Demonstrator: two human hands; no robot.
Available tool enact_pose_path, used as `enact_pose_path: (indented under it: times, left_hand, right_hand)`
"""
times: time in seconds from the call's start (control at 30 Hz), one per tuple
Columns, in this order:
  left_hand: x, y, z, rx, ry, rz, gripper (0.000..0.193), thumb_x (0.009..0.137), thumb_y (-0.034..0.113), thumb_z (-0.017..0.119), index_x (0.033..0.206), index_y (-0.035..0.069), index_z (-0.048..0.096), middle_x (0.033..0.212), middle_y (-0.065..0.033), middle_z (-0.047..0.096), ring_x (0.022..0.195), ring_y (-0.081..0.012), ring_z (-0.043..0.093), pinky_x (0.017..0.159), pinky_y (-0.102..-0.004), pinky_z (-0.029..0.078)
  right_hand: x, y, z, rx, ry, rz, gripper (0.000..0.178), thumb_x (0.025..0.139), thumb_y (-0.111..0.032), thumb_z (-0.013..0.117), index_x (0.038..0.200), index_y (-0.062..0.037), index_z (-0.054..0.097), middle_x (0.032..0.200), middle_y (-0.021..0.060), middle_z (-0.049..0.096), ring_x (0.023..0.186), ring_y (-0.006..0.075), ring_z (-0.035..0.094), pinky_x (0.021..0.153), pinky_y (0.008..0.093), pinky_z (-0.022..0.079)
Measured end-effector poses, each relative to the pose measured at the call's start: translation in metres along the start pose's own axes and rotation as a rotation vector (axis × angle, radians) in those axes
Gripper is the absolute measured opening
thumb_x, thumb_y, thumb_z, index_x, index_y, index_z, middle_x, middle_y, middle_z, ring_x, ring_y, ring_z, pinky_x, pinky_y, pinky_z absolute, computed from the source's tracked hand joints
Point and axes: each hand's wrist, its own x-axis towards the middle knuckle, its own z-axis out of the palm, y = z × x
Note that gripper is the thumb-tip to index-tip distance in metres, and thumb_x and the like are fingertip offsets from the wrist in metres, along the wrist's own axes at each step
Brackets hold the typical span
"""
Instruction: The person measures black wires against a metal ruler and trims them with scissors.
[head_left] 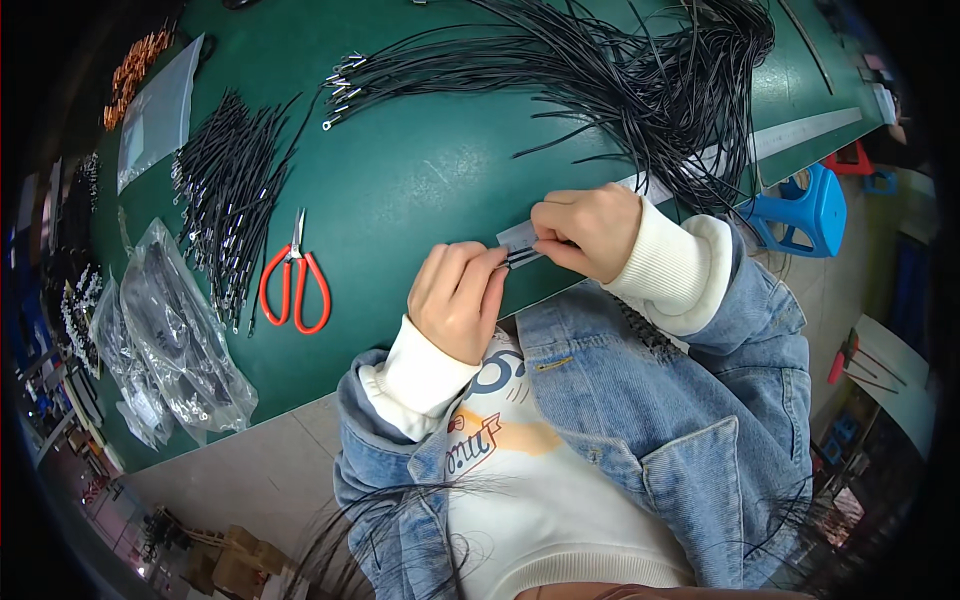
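My left hand (455,300) and my right hand (590,232) are close together at the table's near edge. Both have their fingers pinched on short black cables (521,257), which bridge the small gap between the fingertips. How many there are, and their ends, I cannot make out behind my fingers. Just beyond the fingertips a pale flat strip (514,236) lies on the table; it seems to be the end of the long metal ruler (800,134) running under my right hand. To the left of my hands lie red-handled scissors (296,275), blades pointing away.
Long black cables with metal ring ends (660,90) spread across the back of the green table (420,190). A pile of shorter black cables (230,190), clear plastic bags (180,330) and copper-coloured parts (135,75) lie left. A blue stool (805,212) stands beyond the right edge.
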Motion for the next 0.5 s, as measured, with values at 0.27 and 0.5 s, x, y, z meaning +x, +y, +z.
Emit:
enact_pose_path:
  times: [0.27, 0.5]
  left_hand:
    - [-0.0018, -0.0035, 0.0008, 0.002, -0.030, 0.035, 0.014, 0.071, -0.003, 0.068, 0.083, -0.001, 0.061, 0.079, -0.0084, 0.053, 0.068, -0.0244, 0.052, 0.060, -0.0333, 0.043]
    - [0.0007, 0.0032, 0.0031, 0.060, -0.023, 0.039, 0.012, 0.071, -0.003, 0.068, 0.079, 0.000, 0.059, 0.077, -0.0077, 0.052, 0.068, -0.0237, 0.051, 0.058, -0.0330, 0.042]
  right_hand:
    - [0.0020, 0.0024, -0.0008, 0.008, -0.016, 0.015, 0.018, 0.073, -0.014, 0.068, 0.073, -0.0049, 0.052, 0.068, 0.0071, 0.057, 0.059, 0.0271, 0.058, 0.053, 0.0352, 0.046]
    - [-0.0013, 0.0096, -0.0087, 0.097, -0.071, 0.013, 0.016, 0.075, -0.015, 0.068, 0.075, -0.0049, 0.055, 0.069, 0.0074, 0.058, 0.060, 0.0272, 0.059, 0.054, 0.0344, 0.047]
